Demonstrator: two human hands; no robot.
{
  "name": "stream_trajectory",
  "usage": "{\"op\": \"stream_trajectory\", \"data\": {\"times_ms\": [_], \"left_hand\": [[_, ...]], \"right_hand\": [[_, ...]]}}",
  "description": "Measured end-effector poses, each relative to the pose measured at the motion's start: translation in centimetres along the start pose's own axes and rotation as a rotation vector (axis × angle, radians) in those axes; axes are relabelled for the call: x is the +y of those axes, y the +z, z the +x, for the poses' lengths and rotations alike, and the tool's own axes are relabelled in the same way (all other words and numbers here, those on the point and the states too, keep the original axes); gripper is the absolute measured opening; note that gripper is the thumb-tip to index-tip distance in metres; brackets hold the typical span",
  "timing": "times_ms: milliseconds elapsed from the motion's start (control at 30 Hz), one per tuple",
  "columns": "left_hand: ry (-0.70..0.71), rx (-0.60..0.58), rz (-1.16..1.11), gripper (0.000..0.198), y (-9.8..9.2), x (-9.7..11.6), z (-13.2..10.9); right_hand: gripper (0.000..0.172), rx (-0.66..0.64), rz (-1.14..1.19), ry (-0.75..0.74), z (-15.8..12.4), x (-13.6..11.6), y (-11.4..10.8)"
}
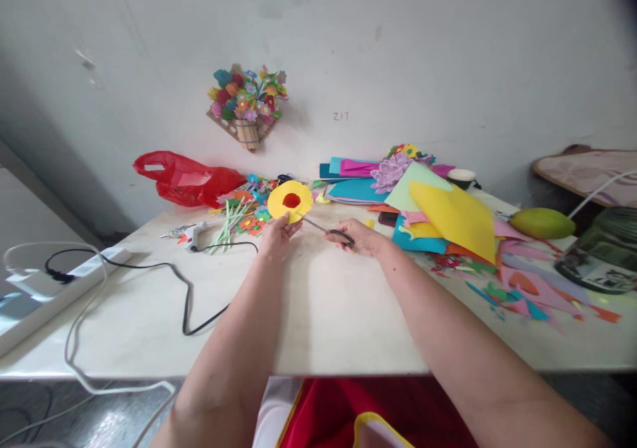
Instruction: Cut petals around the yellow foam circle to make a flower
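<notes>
My left hand (277, 233) pinches the lower edge of a yellow paper flower (290, 200) with a red centre, held upright over the white table (318, 308). My right hand (354, 235) is closed round the black handles of a pair of scissors (326, 230). The blades point left and reach the flower's lower right edge. Both forearms stretch out from the near table edge.
A glue gun (195, 234) with a black cord lies left of my hands, beside green sticks (229, 221) and small paper flowers. A red plastic bag (186, 179) sits at the back left. Coloured paper sheets (448, 212) and scraps cover the right side. A power strip (60, 282) lies far left.
</notes>
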State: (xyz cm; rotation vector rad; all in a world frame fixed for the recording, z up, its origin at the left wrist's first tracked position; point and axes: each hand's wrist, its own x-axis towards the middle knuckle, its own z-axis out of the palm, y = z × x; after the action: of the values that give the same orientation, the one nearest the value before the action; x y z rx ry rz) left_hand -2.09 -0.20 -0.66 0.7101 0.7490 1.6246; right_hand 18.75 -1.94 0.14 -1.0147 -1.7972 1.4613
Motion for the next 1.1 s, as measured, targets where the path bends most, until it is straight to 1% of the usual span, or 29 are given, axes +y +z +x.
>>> {"op": "stream_trajectory", "data": {"times_ms": [233, 567, 700, 933, 1100], "left_hand": [[-0.012, 0.006, -0.007, 0.020, 0.1, 0.0, -0.1], [-0.013, 0.004, -0.023, 0.017, 0.0, 0.0, 0.1], [-0.021, -0.003, -0.010, 0.021, -0.1, 0.1, 0.1], [-0.017, -0.014, -0.008, 0.015, -0.1, 0.2, -0.1], [-0.019, -0.027, -0.009, 0.014, -0.1, 0.3, -0.2]], "right_hand": [[0.034, -0.004, -0.029, -0.039, 0.5, 0.8, -0.4], [0.037, -0.013, -0.002, -0.045, 0.6, 0.9, -0.4], [0.036, -0.027, 0.009, -0.033, 0.5, 0.7, -0.4], [0.036, -0.018, 0.046, -0.005, -0.1, -0.1, -0.2], [0.036, -0.023, 0.042, 0.009, -0.1, -0.1, -0.3]]}}
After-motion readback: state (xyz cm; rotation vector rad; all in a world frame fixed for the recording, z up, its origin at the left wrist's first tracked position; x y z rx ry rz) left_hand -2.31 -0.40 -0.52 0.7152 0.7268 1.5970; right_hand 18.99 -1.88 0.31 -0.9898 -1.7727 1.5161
